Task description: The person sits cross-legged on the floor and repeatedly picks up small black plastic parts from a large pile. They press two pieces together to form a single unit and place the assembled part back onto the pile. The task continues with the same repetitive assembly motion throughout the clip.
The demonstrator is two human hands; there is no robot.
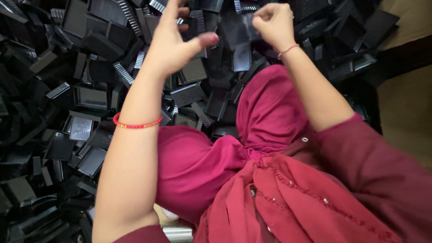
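Two bare hands, both raised over one heap of black plastic parts (90, 96).

Right hand (273, 24): fingers curled together, pinching a thin, dark, translucent plastic piece (240, 31) by its right edge. The piece hangs above the heap, just left of the hand and between the two hands. A thin red thread (288, 50) circles this wrist.

Left hand (173, 42): fingers spread, thumb stuck out to the right toward the dark piece, palm turned sideways. It holds nothing that shows; its fingertips run out of the top of the view, so whether they touch a part of the heap cannot be told. A red beaded bangle (136, 124) sits on the forearm below it.

Heap: flat rectangular trays and ribbed, comb-like strips, all black and some glossy, piled loosely at every angle. It fills the view left of and behind both hands.

Lap: magenta trousers (270, 108) and a darker red scarf (306, 202) with small studs, on the near side of the heap.

Brown cardboard (407, 103) lies at the heap's right edge.
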